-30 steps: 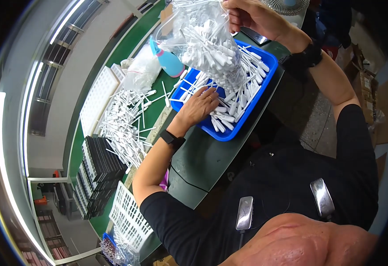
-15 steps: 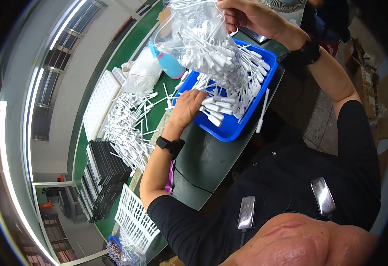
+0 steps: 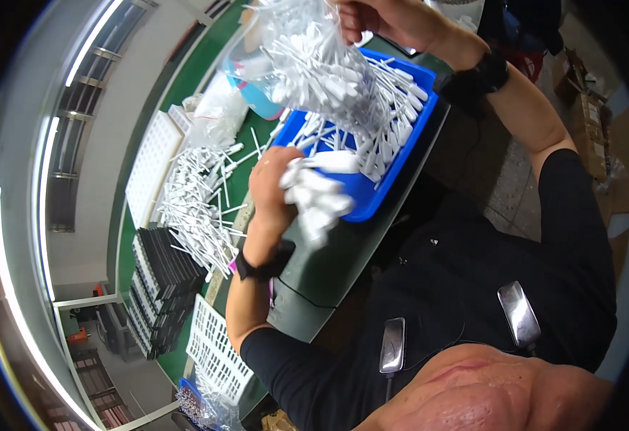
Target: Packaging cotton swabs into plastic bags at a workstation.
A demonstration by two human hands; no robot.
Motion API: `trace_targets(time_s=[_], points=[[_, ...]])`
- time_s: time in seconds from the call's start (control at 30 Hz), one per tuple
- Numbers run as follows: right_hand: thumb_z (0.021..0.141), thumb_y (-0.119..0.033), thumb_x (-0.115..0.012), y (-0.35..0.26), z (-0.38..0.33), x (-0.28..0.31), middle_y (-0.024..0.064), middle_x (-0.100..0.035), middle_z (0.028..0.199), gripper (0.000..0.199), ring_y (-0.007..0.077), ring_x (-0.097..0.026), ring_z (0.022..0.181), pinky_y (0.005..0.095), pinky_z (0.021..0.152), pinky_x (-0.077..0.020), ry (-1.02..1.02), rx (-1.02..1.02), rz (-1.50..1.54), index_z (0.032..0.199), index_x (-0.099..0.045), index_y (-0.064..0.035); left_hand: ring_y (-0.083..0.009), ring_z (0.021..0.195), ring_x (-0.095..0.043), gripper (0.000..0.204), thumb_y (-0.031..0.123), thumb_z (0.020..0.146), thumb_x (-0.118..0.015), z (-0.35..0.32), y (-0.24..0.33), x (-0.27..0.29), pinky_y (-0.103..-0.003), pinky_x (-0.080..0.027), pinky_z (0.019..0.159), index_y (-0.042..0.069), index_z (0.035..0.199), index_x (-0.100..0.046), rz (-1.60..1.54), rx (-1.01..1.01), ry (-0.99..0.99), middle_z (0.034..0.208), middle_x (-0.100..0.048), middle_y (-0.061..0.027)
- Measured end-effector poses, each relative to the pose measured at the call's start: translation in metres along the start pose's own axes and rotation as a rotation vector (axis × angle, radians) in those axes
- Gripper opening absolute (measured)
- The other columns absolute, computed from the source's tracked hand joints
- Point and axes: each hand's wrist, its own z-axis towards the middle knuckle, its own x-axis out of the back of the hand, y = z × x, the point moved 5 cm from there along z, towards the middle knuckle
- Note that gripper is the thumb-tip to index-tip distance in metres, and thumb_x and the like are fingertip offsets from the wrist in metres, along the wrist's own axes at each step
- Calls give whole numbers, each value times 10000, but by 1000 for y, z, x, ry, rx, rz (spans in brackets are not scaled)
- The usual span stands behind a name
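Observation:
My left hand (image 3: 271, 188) is closed round a bunch of white swabs (image 3: 320, 197), their thick heads sticking out toward the right; the bunch is smeared by motion. It is lifted at the near left side of a blue tray (image 3: 361, 212). With bent fingers my right hand (image 3: 393, 21) grips the top of a clear plastic bag (image 3: 329, 72) full of similar swabs. The bag hangs over the tray and hides part of it. More loose swabs (image 3: 400, 108) lie in the tray around the bag.
A large heap of white swabs (image 3: 196, 194) covers the green bench to the left. Around it are a white perforated rack (image 3: 155, 161), stacked black trays (image 3: 167, 266), a white slotted basket (image 3: 217, 348) and a blue squeeze bottle (image 3: 260, 100). Cardboard boxes (image 3: 587, 129) stand far right.
My left hand has come up and left from the tray, carrying a bunch of swabs. The bag and my right hand appear slightly further left and up, as does the whole bench.

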Motion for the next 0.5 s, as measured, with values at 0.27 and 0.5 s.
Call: trace_targets(time_s=[0.27,0.5], points=[[1012,-304,-481,11,-4,3,16,-525,655,321,104,-579,618,238,632,-514,103,-69,-270,788,-508,-75,-120,636,-510,261,268,1006,-565,155,53,93,-270,-426,591,78,835,-512,-758,-132,600,743,-532,-26],[1011,-285,-471,6,-2,-9,10,-499,660,316,107,-571,610,248,640,-517,94,-33,-237,763,-486,-90,-122,663,-583,206,232,977,-617,190,-21,11,-288,-478,633,44,897,-587,-700,-44,480,810,-613,-45]])
